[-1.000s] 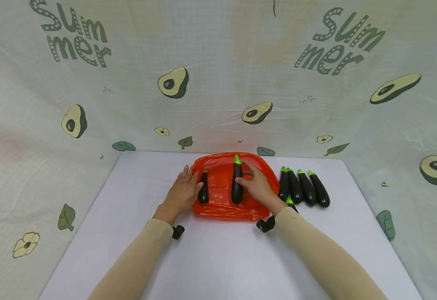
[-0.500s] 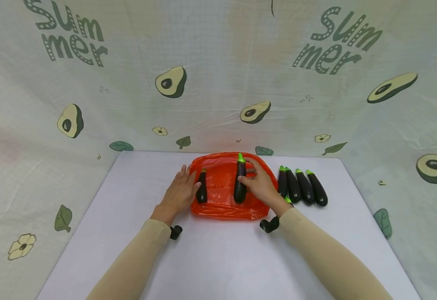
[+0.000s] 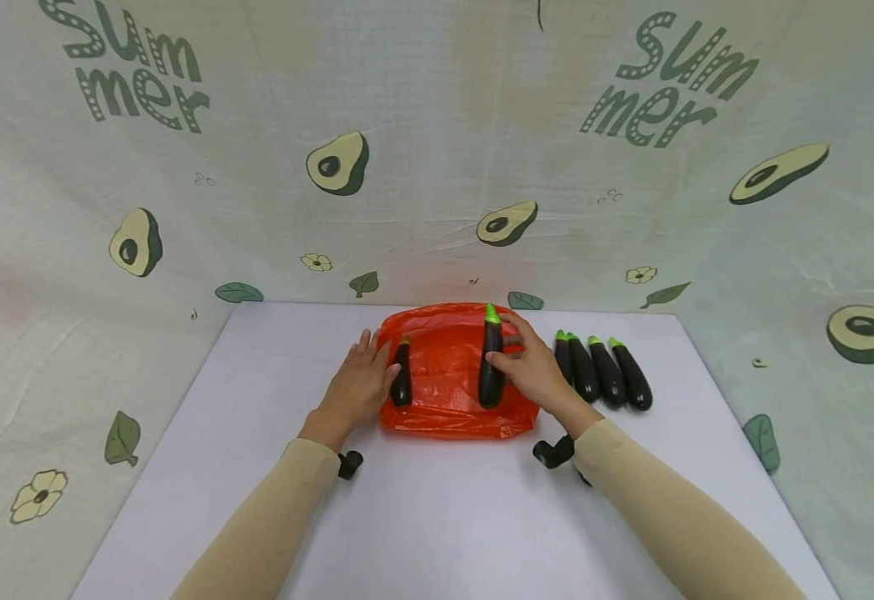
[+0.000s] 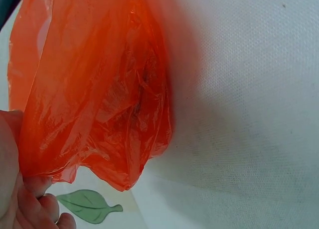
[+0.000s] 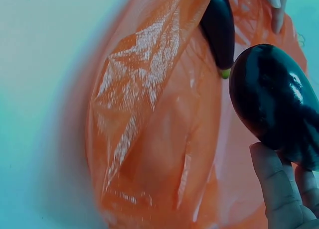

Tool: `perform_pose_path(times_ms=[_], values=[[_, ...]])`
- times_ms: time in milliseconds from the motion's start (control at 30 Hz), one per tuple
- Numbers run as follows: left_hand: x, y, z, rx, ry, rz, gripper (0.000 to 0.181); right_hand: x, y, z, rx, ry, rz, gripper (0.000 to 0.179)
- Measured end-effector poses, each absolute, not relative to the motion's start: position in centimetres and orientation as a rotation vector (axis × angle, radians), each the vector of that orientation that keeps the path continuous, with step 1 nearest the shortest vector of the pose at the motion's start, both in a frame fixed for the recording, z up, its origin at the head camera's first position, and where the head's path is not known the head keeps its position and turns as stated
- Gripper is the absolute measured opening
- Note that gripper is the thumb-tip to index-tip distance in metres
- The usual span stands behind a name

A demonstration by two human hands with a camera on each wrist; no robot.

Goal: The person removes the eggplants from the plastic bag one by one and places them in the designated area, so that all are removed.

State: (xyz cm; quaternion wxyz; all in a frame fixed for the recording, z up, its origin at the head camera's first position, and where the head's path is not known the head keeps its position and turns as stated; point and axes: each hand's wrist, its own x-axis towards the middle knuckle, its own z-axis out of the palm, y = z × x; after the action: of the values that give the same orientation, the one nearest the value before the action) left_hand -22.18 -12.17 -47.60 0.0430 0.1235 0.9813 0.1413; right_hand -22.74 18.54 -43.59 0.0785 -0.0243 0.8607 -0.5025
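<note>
In the head view, a red plastic bag (image 3: 444,375) lies spread at the middle of the white table. My right hand (image 3: 534,367) pinches a dark eggplant (image 3: 491,371) with a bright green cap, over the bag's right part. Its rounded end and my fingertips show large in the right wrist view. Another eggplant (image 3: 402,379) lies in the bag's left part. My left hand (image 3: 362,383) holds the bag's left edge, thumb inside and fingers outside; the left wrist view shows the film (image 4: 94,89) between them.
Several more eggplants (image 3: 634,375) lie side by side on the table (image 3: 444,517), right of the bag and beyond my right hand. Behind the table hangs a cloth (image 3: 422,167) printed with avocados and leaves.
My right hand has moved a little to the right with the eggplant. The left hand stays at the bag's left edge, and the head view has shifted slightly.
</note>
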Motion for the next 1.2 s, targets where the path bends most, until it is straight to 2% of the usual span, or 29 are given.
perform_pose_path(times_ms=[467, 1200], values=[[-22.1, -12.2, -47.5, 0.387, 3.003, 0.429, 0.068, -21.9, 21.4, -43.1, -0.033, 2.655, -1.371, 0.076], [-21.9, -12.1, -47.2, 0.395, 2.990, 0.407, 0.068, -19.7, 28.4, -42.3, -0.053, 2.766, -1.216, 0.075]])
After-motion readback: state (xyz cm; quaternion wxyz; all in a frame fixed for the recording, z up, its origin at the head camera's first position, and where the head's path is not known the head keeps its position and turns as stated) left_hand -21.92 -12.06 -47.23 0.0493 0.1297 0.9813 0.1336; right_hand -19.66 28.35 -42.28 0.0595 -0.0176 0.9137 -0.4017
